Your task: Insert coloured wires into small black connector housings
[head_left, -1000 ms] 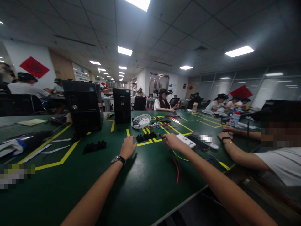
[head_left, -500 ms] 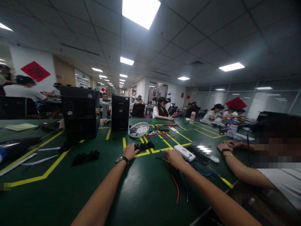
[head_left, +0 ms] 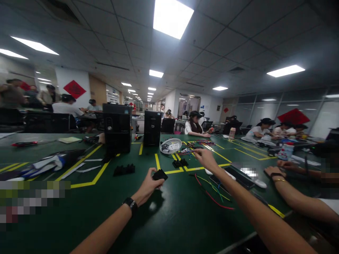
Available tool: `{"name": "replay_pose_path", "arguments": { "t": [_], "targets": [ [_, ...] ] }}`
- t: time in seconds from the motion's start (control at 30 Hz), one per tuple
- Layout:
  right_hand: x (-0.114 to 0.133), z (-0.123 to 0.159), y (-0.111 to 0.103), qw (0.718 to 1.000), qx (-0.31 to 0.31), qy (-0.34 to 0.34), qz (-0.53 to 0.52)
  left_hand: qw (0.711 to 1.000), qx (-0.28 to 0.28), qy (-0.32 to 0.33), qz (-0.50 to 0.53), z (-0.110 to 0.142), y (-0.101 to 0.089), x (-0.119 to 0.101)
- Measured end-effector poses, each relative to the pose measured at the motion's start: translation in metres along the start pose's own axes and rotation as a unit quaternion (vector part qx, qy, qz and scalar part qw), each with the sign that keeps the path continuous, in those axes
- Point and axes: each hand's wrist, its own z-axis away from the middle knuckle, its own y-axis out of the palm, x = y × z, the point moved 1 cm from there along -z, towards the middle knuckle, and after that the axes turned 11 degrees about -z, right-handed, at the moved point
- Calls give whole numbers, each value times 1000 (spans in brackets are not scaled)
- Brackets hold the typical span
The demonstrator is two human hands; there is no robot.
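My left hand (head_left: 147,186), with a dark watch on its wrist, grips a small black block-shaped part (head_left: 160,175) just above the green table. Beyond it lie black toothed pieces (head_left: 180,163), and another such piece (head_left: 124,169) rests to the left. My right hand (head_left: 206,158) reaches forward with its fingers pinched by the pile of coloured wires (head_left: 185,151). What sits between those fingertips is too small to make out. Under my right forearm are loose red, yellow and green wires (head_left: 212,190). A white basket (head_left: 171,146) with parts in it stands past my hands.
Two black computer towers (head_left: 116,128) stand at the back left. A phone (head_left: 239,177) and a white mouse (head_left: 261,183) lie to the right, near a co-worker's arm (head_left: 288,190). Yellow tape (head_left: 102,169) marks the table; a blue-and-white bundle (head_left: 50,164) lies left.
My left hand has lifted a black part from the pieces and drawn it nearer. My right hand has moved from beside the white power strip to the wire pile. The view has turned left.
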Motion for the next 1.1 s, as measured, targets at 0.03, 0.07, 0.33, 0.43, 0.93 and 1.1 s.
{"name": "replay_pose_path", "arguments": {
  "t": [0.03, 0.07, 0.33, 0.43, 0.93, 1.1],
  "targets": [
    [16, 0, 8, 999, -12, -23, -30, 1000, -3, -9, 14, 9, -6, -2],
    [33, 2, 18, 997, -17, -48, -58, 1000, -12, -17, 23, 18, -12, -4],
    [127, 58, 147, 973, 35, -151, -172, 988, -121, 1, 95, 41, -57, -8],
    [125, 70, 171, 969, 16, -148, -197, 985, -132, 19, 108, 37, -61, -6],
    [119, 84, 168, 956, 66, -144, -246, 976, -152, 54, 144, 38, -62, -12],
    [118, 85, 169, 954, 62, -126, -265, 970, -114, 42, 209, 36, -59, -12]
  ]
}}
